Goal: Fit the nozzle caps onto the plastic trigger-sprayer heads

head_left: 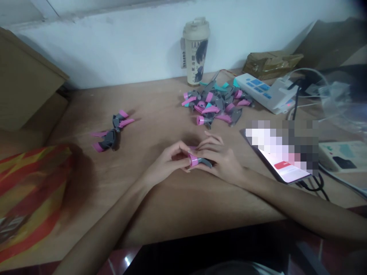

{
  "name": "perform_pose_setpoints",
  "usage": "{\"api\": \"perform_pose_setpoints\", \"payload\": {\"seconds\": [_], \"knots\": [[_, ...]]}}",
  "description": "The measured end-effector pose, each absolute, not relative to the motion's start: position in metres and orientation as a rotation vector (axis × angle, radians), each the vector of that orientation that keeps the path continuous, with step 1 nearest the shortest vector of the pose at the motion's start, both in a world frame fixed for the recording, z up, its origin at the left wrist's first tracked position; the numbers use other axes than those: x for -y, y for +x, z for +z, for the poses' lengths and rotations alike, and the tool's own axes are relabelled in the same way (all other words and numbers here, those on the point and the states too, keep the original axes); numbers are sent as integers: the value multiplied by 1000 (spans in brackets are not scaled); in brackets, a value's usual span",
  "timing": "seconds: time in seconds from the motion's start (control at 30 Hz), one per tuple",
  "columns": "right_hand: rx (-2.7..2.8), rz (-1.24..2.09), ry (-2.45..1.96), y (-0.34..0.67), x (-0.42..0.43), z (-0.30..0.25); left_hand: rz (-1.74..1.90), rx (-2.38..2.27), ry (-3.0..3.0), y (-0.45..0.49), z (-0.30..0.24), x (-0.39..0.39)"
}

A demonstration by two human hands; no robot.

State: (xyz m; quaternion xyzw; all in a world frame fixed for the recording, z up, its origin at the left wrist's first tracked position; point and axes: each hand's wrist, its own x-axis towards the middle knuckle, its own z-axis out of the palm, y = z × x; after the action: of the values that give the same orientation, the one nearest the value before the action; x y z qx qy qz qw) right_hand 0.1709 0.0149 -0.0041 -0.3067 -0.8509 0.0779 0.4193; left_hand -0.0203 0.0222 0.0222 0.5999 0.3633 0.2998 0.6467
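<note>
Both hands meet near the front middle of the table around one grey-and-pink trigger spray head [194, 160]. My left hand [172, 158] pinches its pink collar end between thumb and fingers. From the other side, my right hand [222, 156] wraps its fingers round the grey body, a curved grey part sticking out below them. Fingers cover much of the piece. Two similar spray heads [109, 139] lie to the left on the table. Behind my hands is a pile of grey, pink and teal spray heads [215, 105].
A tumbler [197, 53] stands against the wall behind the pile. At right are a white power strip [265, 91], a lit phone [281, 156] with cables, and a taped cardboard box [271, 64]. A red-and-yellow bag [34, 191] occupies the table's left side.
</note>
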Motion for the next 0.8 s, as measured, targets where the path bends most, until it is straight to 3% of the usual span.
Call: {"api": "perform_pose_setpoints", "payload": {"seconds": [0.57, 0.8], "knots": [[2175, 103, -823, 168, -13, -6, 754, -935, 1279, -13, 21, -17], [2003, 323, -896, 167, -13, -2, 798, -982, 1283, -11, 25, -15]]}}
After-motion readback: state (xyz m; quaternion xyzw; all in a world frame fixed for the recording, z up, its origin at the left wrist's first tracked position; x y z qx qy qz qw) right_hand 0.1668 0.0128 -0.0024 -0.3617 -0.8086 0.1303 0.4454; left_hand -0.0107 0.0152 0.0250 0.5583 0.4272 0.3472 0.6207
